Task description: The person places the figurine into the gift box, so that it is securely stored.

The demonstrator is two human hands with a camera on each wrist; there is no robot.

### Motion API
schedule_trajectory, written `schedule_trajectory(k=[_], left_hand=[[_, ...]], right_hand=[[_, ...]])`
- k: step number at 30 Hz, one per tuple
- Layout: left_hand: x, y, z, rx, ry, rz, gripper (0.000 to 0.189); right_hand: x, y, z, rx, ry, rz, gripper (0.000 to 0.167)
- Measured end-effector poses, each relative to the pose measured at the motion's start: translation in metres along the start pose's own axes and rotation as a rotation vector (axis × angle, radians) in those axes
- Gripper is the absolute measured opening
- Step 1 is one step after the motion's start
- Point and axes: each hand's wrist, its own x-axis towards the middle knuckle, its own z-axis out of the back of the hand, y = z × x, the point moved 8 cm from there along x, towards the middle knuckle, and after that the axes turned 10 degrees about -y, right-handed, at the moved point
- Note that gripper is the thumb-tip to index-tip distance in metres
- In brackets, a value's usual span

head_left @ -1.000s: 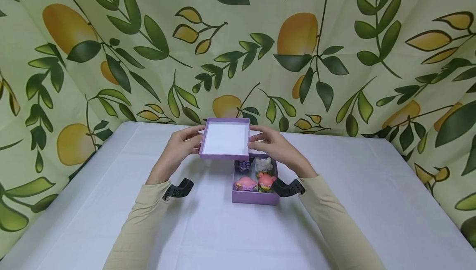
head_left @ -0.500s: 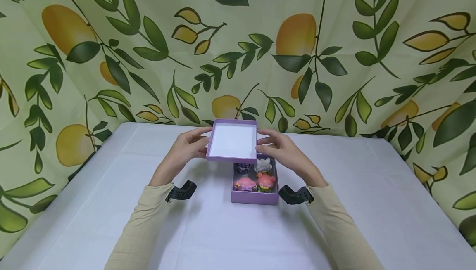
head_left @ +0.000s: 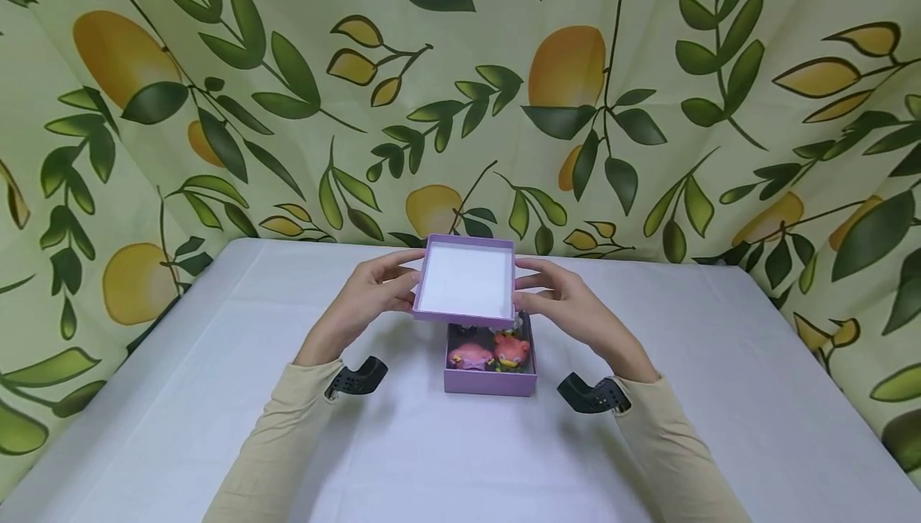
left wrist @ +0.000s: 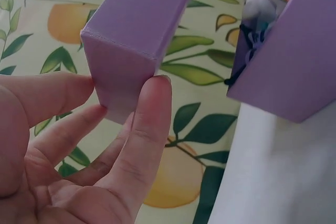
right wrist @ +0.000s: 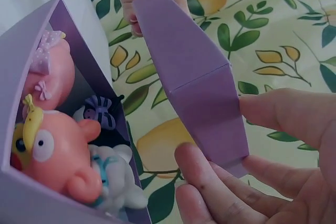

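Note:
Between both hands a purple box lid (head_left: 466, 279) is held raised and tilted, its white inside facing the head camera. My left hand (head_left: 374, 293) pinches its left side; in the left wrist view thumb and fingers lie on the lid's purple wall (left wrist: 121, 61). The right side is gripped by my right hand (head_left: 564, 299). Below the lid stands an open purple box (head_left: 491, 383) on the table. Inside show a pink figure (head_left: 471, 357) and a coral-red figure (head_left: 511, 351). The right wrist view also shows a white figure (right wrist: 118, 177) and a purple-striped bow (right wrist: 100, 113). In the head view the lid covers the box's far part.
A white cloth covers the table (head_left: 273, 427). Behind its far edge hangs a curtain (head_left: 446, 107) printed with leaves and orange fruit. Each wrist wears a black camera mount (head_left: 357, 377).
Both hands have carried the lid to the right and slightly nearer, over the far part of the box. It now hides the figures at the back. The box has stayed in place.

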Motion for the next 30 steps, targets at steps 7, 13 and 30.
schedule_trajectory(k=[7,13,30], left_hand=[[-0.002,-0.002,-0.008,-0.003,0.011,-0.006,0.048],[-0.002,-0.006,-0.014,0.001,-0.026,-0.045,0.048],[-0.008,-0.019,-0.019,0.051,-0.082,-0.106,0.053]], right_hand=[[-0.003,0.0,0.009,0.006,-0.012,0.012,0.063],[-0.004,0.001,0.014,0.008,-0.04,0.027,0.064],[-0.009,0.006,0.021,0.042,-0.026,0.046,0.066]])
